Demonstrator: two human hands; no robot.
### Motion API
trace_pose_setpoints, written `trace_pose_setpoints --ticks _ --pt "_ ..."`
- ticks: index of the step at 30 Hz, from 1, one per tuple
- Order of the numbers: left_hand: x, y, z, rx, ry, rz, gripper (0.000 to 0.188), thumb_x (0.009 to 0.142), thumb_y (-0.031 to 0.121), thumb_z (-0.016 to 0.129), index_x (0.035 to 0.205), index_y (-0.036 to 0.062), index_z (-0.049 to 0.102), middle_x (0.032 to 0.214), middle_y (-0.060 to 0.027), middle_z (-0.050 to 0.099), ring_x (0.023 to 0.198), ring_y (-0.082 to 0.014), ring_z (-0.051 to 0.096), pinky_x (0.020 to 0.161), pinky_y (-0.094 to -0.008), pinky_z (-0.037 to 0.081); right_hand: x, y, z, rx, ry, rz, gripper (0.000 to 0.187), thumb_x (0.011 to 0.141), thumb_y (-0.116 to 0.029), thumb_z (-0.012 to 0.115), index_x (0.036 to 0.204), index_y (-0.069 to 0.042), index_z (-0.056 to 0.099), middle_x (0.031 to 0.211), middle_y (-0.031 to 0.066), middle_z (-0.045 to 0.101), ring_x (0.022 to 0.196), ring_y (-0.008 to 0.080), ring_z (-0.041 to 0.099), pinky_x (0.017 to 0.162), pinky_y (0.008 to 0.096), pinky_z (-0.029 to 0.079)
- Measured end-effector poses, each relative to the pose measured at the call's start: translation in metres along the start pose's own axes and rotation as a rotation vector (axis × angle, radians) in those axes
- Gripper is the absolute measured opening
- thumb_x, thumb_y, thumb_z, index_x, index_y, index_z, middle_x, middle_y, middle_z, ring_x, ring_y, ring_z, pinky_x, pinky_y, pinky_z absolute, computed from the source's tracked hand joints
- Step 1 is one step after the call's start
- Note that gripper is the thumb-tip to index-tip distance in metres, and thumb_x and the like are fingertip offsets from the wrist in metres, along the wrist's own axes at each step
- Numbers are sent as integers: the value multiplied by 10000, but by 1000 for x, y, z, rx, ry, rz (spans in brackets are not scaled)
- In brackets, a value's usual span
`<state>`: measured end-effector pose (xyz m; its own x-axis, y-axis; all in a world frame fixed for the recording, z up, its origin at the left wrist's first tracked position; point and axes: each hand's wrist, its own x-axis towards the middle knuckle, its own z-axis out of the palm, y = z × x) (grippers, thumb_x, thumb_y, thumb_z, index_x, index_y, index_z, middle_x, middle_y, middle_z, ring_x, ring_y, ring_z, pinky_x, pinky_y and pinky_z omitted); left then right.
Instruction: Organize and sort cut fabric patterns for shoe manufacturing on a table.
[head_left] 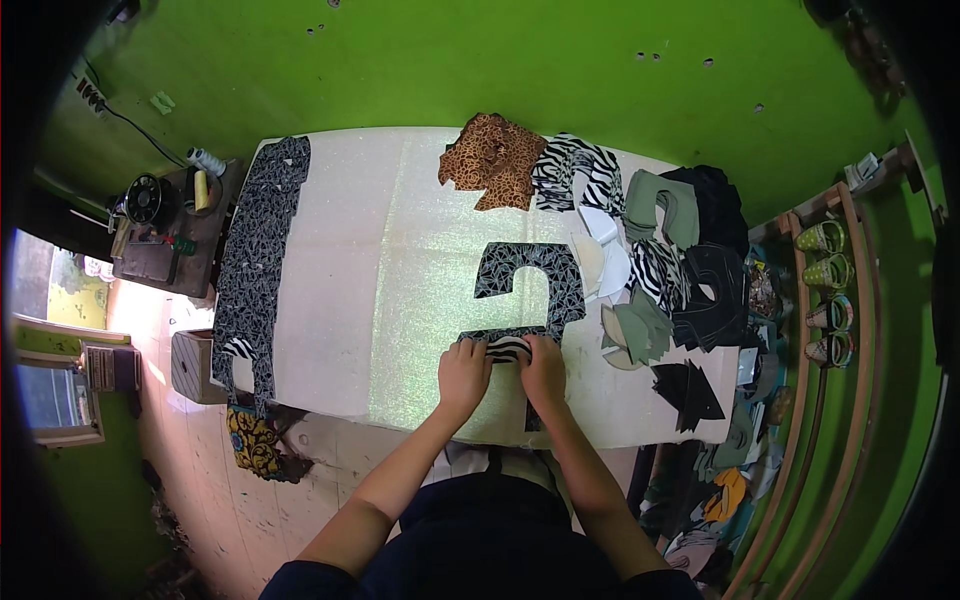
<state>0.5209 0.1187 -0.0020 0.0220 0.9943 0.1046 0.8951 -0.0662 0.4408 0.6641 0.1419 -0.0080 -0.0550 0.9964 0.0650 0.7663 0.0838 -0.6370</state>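
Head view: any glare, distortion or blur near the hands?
Head view: greenish sheen on the pale table cover, left of the hands; floor at left washed out. Head view, right: wooden rack bows, with black vignetting at the corners. Head view, centre: left hand, right hand and zebra-striped piece show no obvious motion smear.
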Motion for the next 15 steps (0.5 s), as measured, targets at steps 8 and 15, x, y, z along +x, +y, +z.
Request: trace_pose_setpoints --ticks 8,15 --pt "-2 1 2 -90 -20 -42 267 770 161 595 993 20 554 829 -119 512 771 -285 523 670 -382 433 -5 9 2 47 45 -27 197 764 -26 591 955 -29 544 905 147 532 839 348 540 714 403 445" --pt "-2 -5 2 -145 -66 -7 327 740 143 627 1029 15 545 885 -127 509 821 -291 521 712 -379 438 -6 8 -2 29 50 -130 156 771 -20 569 927 -26 556 921 135 541 871 330 537 737 394 444"
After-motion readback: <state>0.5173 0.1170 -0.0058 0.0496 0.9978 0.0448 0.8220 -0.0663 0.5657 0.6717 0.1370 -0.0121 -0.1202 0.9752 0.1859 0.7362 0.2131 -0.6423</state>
